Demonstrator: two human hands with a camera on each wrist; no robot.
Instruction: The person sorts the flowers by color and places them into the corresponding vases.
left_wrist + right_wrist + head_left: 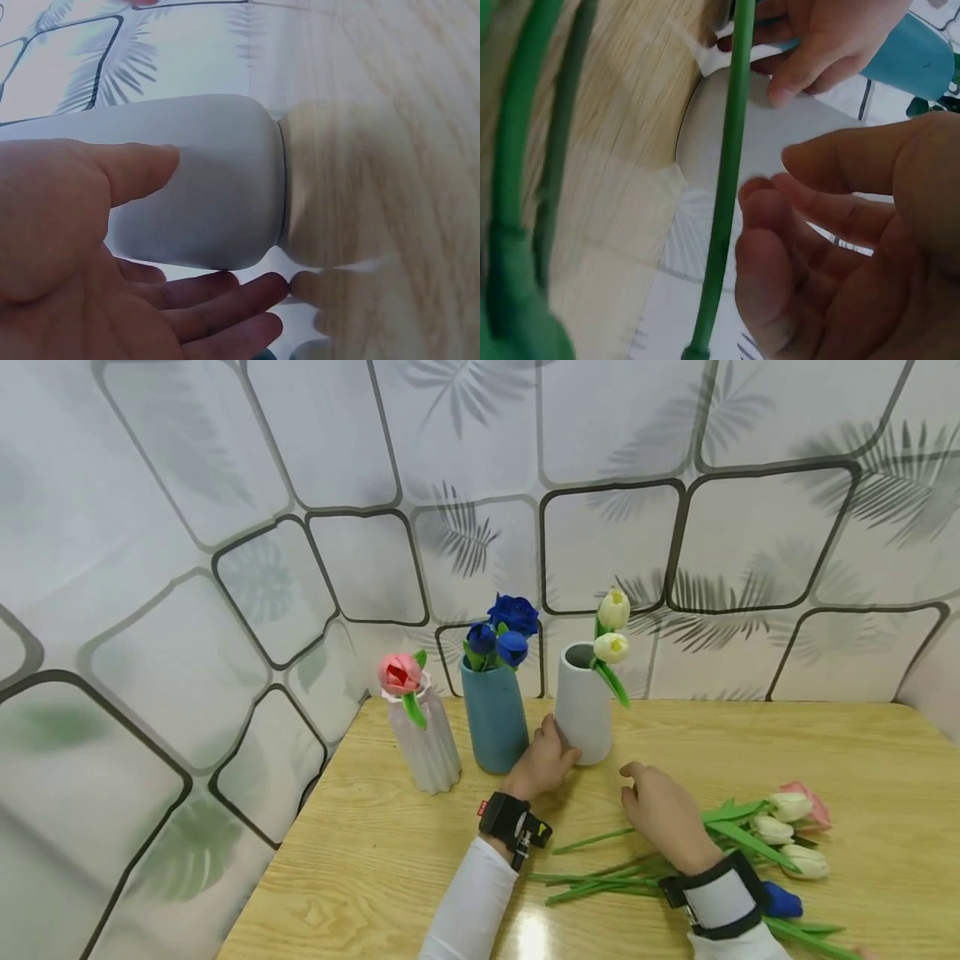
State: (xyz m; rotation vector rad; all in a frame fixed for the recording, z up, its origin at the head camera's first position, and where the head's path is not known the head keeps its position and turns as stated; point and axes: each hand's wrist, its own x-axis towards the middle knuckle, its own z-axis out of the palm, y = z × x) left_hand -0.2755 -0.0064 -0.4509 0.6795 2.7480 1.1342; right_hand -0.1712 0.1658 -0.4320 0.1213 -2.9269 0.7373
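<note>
My left hand (543,764) is at the lower left side of a white vase (582,710). In the left wrist view its thumb lies along the vase wall and the other fingers stretch nearly straight beside the base. Two white tulips (613,647) lean out over the right of the rim. My right hand (663,814) hovers above a bunch of artificial flowers lying on the table, its fingers loosely bent. In the right wrist view, nothing is between thumb and fingers, and a green stem (731,150) passes just beside the fingertips.
Left of the white vase stand a blue vase (495,718) with blue flowers and a pale ribbed vase (426,739) with a pink flower. Loose white tulips (772,831), a pink flower (813,806) and a blue one (782,900) lie on the wooden table (360,860). A patterned curtain hangs behind.
</note>
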